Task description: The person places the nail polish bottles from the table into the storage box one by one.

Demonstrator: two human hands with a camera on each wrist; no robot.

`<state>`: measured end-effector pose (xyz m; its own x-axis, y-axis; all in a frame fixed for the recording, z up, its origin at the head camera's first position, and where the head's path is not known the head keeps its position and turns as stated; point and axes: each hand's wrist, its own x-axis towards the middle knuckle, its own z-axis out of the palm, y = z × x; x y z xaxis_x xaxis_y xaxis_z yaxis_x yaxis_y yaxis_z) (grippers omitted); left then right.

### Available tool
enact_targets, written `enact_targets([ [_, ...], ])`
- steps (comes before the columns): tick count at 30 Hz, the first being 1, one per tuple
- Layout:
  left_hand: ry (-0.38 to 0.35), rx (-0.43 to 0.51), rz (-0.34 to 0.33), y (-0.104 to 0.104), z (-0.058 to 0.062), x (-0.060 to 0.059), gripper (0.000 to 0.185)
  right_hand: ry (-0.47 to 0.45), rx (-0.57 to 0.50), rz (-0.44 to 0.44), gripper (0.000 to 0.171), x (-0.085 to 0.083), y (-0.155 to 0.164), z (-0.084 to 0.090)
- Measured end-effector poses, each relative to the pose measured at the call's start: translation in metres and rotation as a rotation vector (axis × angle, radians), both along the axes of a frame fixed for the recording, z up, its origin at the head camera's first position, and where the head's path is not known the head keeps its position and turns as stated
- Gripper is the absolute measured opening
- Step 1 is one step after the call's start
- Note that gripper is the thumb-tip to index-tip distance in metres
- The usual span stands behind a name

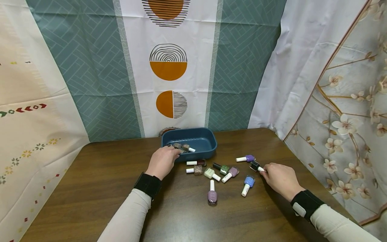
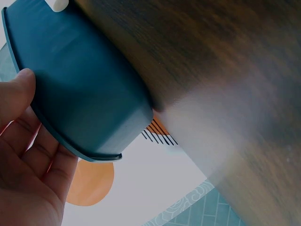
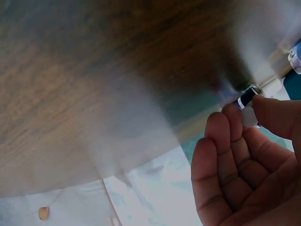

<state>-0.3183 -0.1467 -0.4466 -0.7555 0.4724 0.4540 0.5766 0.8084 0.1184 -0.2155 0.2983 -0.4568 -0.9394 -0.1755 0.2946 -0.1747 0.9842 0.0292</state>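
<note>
Hands work well apart on the wooden table [image 1: 99,181]. Left hand [image 1: 163,161] rests at the near rim of the blue tray [image 1: 208,139], fingers loose, gripping nothing visible; two glitter polish bottles [image 1: 182,147] lie inside just beside its fingertips. Right hand [image 1: 281,179] pinches the white cap of the dark polish bottle [image 1: 255,165], which lies on the table. Risk: a cap-only pinch may let the bottle swing or slip, scattering the loose nail polish bottles [image 1: 217,173] nearby.
</note>
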Motion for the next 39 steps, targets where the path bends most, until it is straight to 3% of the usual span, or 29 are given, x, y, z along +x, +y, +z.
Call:
enact_targets([
  [25,-0.003,0.01,-0.004,0.0,0.0,0.001,0.018,0.027,-0.038,0.024,0.02,0.0,-0.02,0.018],
  [39,-0.015,0.015,-0.002,0.001,-0.001,0.0,0.018,0.061,-0.041,0.071,0.02,-0.01,-0.04,0.031],
])
